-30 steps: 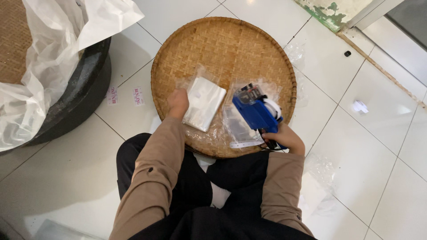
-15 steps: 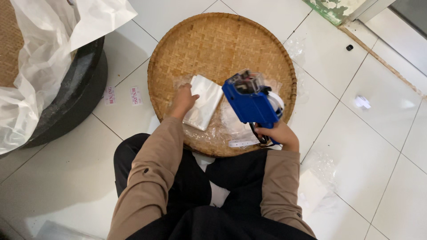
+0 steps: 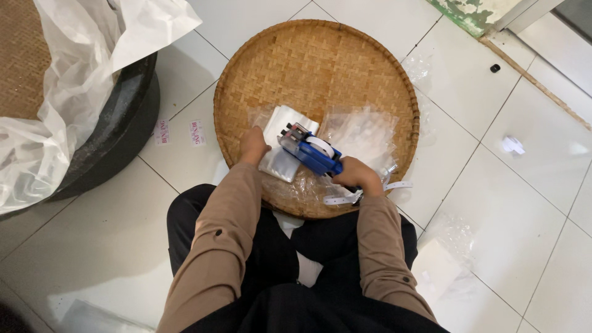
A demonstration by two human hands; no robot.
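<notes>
Tan sleeves and black trousers fill the near edge, person seated on white floor tiles (image 3: 92,246), woven tray just ahead of the knees. Woven bamboo tray (image 3: 314,74), round, flat on the floor, is the landmark. On the tray's near rim the right hand (image 3: 356,176) is clamped around the handle of a blue label gun (image 3: 311,154); the gun's nose points toward the tray's near-left part and sits on or just over a small clear bag (image 3: 283,145). A white paper strip (image 3: 357,194) trails from the gun over the near rim. The left hand (image 3: 253,145) rests on the tray's near-left side, fingers together, pressing the left edge of the clear bag flat. The bag lies on the tray, near-left of its middle. Right of the gun, loose clear bags (image 3: 364,132) lie crumpled on the tray. The far half of the tray is bare weave. Left of the tray, two small pink-printed labels (image 3: 179,131) lie on the tiles. Further left, a black round tub (image 3: 117,129) lined with white plastic sheet (image 3: 74,74). Right of the tray, a white scrap (image 3: 512,145) on the tiles; beyond it, far right, a small black cap (image 3: 494,68) near a wall base with peeling green paint (image 3: 468,15).
</notes>
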